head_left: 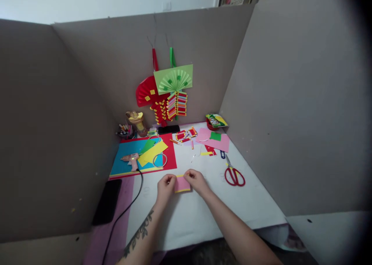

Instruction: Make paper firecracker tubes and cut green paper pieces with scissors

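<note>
A small pink paper piece with yellow strips along its top and bottom edges (182, 184) lies on the white table sheet (203, 210). My left hand (166, 186) pinches its left edge with curled fingers. My right hand (197, 180) pinches its right edge the same way. Both hands rest low on the table, close together, with the paper between them.
Red-handled scissors (234, 175) lie to the right. A glue gun (132, 159) and a tape ring (160, 160) sit on red and blue paper sheets (171, 160) at left. A black phone (107, 206) lies at the left edge. Paper fan decorations (170, 90) hang on the cardboard back wall. Pink sheets (221, 143) lie behind.
</note>
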### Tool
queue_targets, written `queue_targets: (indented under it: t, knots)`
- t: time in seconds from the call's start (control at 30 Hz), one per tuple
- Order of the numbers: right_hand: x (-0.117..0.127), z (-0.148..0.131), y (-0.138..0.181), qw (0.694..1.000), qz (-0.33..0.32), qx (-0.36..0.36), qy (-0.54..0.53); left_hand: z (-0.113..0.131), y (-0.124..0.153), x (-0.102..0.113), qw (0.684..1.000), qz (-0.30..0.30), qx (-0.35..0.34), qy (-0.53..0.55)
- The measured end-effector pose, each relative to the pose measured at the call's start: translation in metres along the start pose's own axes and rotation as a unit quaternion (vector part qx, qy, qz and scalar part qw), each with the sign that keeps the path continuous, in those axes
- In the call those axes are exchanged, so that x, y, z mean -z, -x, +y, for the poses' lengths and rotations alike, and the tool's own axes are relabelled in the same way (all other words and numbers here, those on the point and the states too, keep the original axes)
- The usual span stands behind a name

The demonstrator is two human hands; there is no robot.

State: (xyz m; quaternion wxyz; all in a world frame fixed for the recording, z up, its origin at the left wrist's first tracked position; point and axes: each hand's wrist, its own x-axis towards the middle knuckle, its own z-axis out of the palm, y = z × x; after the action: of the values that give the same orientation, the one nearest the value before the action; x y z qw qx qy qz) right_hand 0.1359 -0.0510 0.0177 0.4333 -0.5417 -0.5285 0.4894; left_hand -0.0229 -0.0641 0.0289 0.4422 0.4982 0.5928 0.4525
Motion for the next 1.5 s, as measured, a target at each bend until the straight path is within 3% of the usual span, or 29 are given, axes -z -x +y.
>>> queue_targets:
  t: [0.17, 0.33, 0.53, 0.67, 0.8, 1.0, 1.27, 1.4, 1.5]
  knots:
    - [0.007, 0.028, -0.017, 0.999, 0.008, 0.030, 0.021, -0.021, -0.014, -0.005, 0.999, 0.006, -0.040, -0.021]
    - [0.013, 0.034, -0.016, 0.997, 0.038, 0.062, 0.001, -0.031, -0.020, -0.001, 0.998, 0.028, -0.061, -0.013]
    - [0.005, 0.029, -0.018, 0.990, 0.003, 0.134, -0.033, -0.022, -0.022, -0.007, 0.990, 0.015, -0.135, -0.038]
    - [0.002, 0.030, -0.023, 0.992, -0.012, 0.118, -0.041, -0.012, -0.017, -0.012, 0.980, -0.004, -0.187, -0.065]
    - [0.008, 0.033, -0.027, 0.991, 0.018, 0.116, -0.071, -0.007, -0.015, -0.011, 0.976, 0.019, -0.206, -0.073]
    - [0.008, 0.033, -0.028, 0.989, 0.023, 0.127, -0.074, -0.008, -0.015, -0.013, 0.979, 0.020, -0.195, -0.063]
    - [0.006, 0.034, -0.027, 0.991, 0.000, 0.123, -0.056, -0.018, -0.024, -0.011, 0.989, -0.030, -0.129, -0.069]
    - [0.008, 0.034, -0.027, 0.993, 0.058, 0.092, -0.042, -0.022, -0.027, -0.009, 0.996, -0.010, -0.085, -0.022]
    - [0.014, 0.031, -0.024, 0.984, 0.141, 0.108, 0.011, -0.022, -0.028, -0.009, 0.998, -0.011, -0.061, -0.005]
